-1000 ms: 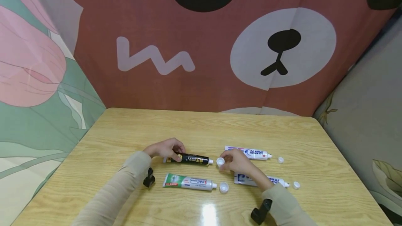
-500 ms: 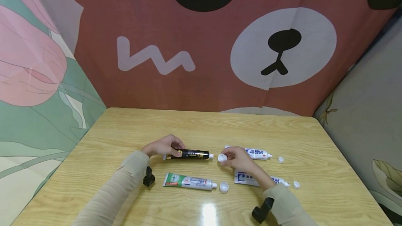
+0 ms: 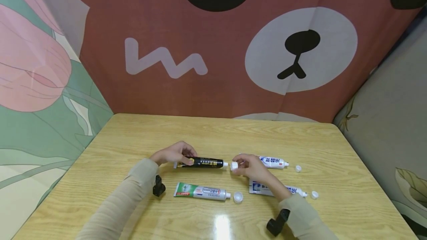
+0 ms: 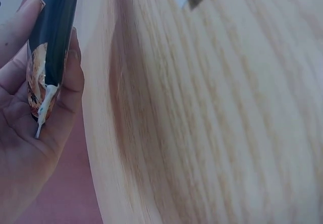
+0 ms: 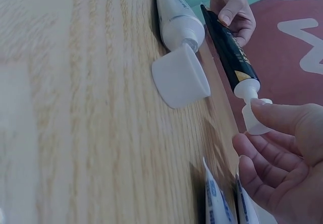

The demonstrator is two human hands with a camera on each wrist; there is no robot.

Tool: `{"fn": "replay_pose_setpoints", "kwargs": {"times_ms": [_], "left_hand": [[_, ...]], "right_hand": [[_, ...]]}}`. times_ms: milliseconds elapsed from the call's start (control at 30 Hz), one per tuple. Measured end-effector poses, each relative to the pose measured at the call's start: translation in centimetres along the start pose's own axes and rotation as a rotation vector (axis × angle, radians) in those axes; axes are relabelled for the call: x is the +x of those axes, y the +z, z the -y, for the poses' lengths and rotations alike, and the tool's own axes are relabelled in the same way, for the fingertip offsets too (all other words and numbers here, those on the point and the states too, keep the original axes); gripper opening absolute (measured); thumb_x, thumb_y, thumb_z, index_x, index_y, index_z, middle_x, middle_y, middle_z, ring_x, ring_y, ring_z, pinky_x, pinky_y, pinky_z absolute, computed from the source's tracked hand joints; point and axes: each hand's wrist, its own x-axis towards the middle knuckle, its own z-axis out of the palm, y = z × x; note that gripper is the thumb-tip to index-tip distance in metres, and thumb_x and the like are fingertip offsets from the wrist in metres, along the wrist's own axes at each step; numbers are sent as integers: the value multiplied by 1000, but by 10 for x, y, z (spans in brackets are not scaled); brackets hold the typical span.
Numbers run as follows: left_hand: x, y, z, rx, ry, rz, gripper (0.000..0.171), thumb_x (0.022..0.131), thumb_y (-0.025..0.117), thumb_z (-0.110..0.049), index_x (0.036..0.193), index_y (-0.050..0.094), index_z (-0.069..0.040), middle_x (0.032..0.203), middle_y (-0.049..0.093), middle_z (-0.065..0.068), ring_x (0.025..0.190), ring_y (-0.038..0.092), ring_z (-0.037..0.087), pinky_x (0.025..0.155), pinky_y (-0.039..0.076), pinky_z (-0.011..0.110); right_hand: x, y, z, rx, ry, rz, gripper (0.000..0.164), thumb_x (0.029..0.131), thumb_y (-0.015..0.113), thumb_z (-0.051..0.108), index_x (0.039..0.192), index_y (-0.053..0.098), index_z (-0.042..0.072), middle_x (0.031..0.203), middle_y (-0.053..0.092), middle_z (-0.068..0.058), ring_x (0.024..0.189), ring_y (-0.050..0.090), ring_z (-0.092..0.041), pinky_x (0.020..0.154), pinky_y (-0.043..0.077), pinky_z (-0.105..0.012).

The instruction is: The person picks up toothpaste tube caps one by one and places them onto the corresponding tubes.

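Observation:
My left hand [image 3: 175, 153] grips a black toothpaste tube [image 3: 208, 162] near its tail, thumb on the near side. Its bare white nozzle points right. In the left wrist view the tube's crimped end [image 4: 45, 105] lies against the palm. Just right of the nozzle, my right hand [image 3: 251, 166] pinches a white cap [image 3: 234, 166] between thumb and fingers. The right wrist view has this cap [image 5: 256, 119] right at the nozzle of the black tube [image 5: 229, 50], its open side turned toward it.
Nearer on the wooden table [image 3: 150, 217] lies a green and silver toothpaste tube [image 3: 201, 191], its cap [image 3: 238, 197] beside the nozzle. Two white and blue tubes [image 3: 274, 162] lie partly behind the right hand and forearm, with two small caps [image 3: 298, 168] to their right.
The black tube has risen slightly in the left hand. The right hand has turned the cap from facing the camera to facing the nozzle, and the gap between them is smaller.

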Motion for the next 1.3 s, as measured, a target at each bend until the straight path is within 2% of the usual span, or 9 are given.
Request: {"fn": "replay_pose_setpoints", "kwargs": {"times_ms": [200, 333, 900, 1300], "left_hand": [[3, 0, 2, -17, 1, 10, 19, 80, 69, -7, 97, 64, 1, 85, 64, 6, 74, 59, 17, 69, 49, 32], [4, 1, 2, -23, 8, 12, 19, 80, 69, -7, 96, 65, 1, 84, 65, 5, 74, 60, 16, 68, 50, 31], [6, 4, -5, -23, -11, -6, 18, 81, 68, -6, 96, 65, 1, 85, 65, 5, 76, 60, 17, 69, 50, 31], [7, 6, -6, -36, 4, -9, 16, 81, 67, -3, 95, 65, 2, 84, 65, 6, 74, 60, 16, 68, 50, 30]], "right_hand": [[2, 4, 2, 62, 16, -25, 27, 75, 74, 13, 97, 61, 5, 84, 61, -5, 64, 57, -16, 47, 46, -27], [4, 7, 3, 76, 8, -36, 26, 75, 74, 12, 97, 61, 4, 83, 61, -6, 61, 57, -15, 44, 44, -25], [3, 10, 7, 76, 16, -106, 26, 76, 74, 14, 97, 64, 5, 85, 62, -6, 63, 57, -16, 46, 45, -26], [3, 12, 9, 81, 25, -125, 24, 75, 74, 14, 94, 65, 3, 78, 61, -3, 67, 57, -16, 55, 48, -26]]}}
